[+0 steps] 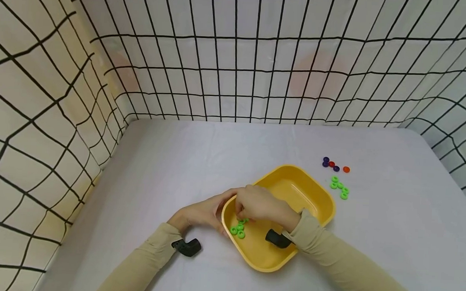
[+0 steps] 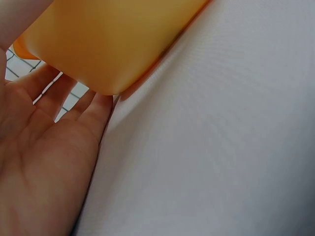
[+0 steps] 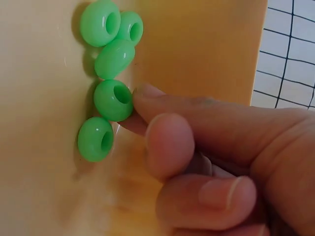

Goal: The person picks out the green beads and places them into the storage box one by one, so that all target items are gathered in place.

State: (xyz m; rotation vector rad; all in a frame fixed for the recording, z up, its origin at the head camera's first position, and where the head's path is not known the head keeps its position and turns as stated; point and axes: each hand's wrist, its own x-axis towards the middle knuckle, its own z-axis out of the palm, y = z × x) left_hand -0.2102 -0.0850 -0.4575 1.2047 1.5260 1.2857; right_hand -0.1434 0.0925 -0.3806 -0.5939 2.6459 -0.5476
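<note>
A yellow plastic tray stands turned diagonally on the white tabletop. My left hand holds its left corner from outside, thumb along the near wall and fingers along the far one. In the left wrist view those fingers lie against the outer wall, low down by the tabletop. Inside the tray, my right hand reaches down with curled fingers. Its fingertips pinch at the edge of a green bead, a smooth ring with a wide hole. Several more green beads lie beside it in that corner.
To the tray's right, on the tabletop, lie several green beads. Beyond them sit dark purple beads, a red bead and an orange bead. Black netting over white sheeting walls the back and sides.
</note>
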